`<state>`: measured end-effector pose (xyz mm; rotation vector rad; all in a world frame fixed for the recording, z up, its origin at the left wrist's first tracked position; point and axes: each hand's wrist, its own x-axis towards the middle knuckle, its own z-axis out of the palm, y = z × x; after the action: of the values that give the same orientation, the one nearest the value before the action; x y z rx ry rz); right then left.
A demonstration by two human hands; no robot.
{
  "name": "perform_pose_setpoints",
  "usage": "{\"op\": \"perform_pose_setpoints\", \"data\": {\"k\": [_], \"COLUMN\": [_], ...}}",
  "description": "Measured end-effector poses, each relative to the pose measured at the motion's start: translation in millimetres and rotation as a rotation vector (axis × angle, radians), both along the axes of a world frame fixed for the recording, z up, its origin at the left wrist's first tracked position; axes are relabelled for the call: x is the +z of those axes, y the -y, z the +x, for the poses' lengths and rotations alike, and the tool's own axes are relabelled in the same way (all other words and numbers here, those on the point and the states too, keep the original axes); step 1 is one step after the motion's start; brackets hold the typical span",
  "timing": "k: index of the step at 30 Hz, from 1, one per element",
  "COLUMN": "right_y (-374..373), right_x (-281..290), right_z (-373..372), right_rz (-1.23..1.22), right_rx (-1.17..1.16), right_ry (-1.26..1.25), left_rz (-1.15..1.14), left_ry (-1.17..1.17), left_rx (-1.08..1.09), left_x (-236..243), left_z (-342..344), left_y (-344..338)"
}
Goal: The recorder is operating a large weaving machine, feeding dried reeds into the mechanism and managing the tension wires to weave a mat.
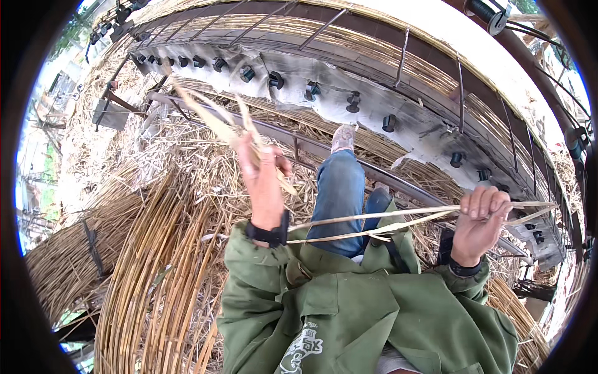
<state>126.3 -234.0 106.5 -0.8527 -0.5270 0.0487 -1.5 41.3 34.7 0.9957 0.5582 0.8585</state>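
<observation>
My left hand (pixel 261 187) is raised left of my knees, its fingers closed on pale, split reed strips (pixel 221 128) that fan up toward the upper left. At the right, my right hand (pixel 476 227) grips long, thin reed strips (pixel 411 212) lying crosswise over my legs, their ends passing rightward beyond the fingers. Each wrist has a black band. My jean-clad leg (pixel 336 193) reaches forward, with a worn shoe (pixel 344 136) at the metal rail.
A long grey bench (pixel 423 146) with a row of black fittings (pixel 311 90) curves across the front, below metal rods and reeds (pixel 367 47). Bundled reeds (pixel 152 268) lie at my left on loose straw (pixel 174 153). A dark post with a spool (pixel 495 19) stands at upper right.
</observation>
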Motion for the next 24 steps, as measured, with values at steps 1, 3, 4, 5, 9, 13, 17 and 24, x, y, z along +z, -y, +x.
{"op": "perform_pose_setpoints", "data": {"k": [1,3,4,5,9,13,17,24], "right_y": [13,42,53,61,67,65,73,77], "right_x": [4,9,7,2,-5,4,0,-2], "right_z": [12,31,40,46,54,55,57,48], "right_rz": [0.036,0.072,0.088,0.099,0.133,0.139,0.134,0.115], "right_rx": [-0.048,-0.098,-0.128,-0.116,-0.088,-0.181,-0.103,-0.228], "right_ry": [-0.019,-0.047,-0.062,-0.059,-0.079,-0.124,-0.108,-0.119], "left_rz": [0.027,0.361,0.574,0.782,1.338,1.325,1.024,-0.215], "left_ry": [-0.004,-0.458,-0.582,-0.707,-1.156,-1.053,-0.818,-0.421], "left_rx": [0.159,0.337,0.222,0.095,-0.147,-0.218,-0.005,-0.162], "left_x": [4,-40,-58,-70,-70,-84,-122,-104], "left_z": [-12,-71,-94,-113,-123,-113,-101,-62], "left_y": [-21,-71,-80,-79,-24,-28,-32,-25]}}
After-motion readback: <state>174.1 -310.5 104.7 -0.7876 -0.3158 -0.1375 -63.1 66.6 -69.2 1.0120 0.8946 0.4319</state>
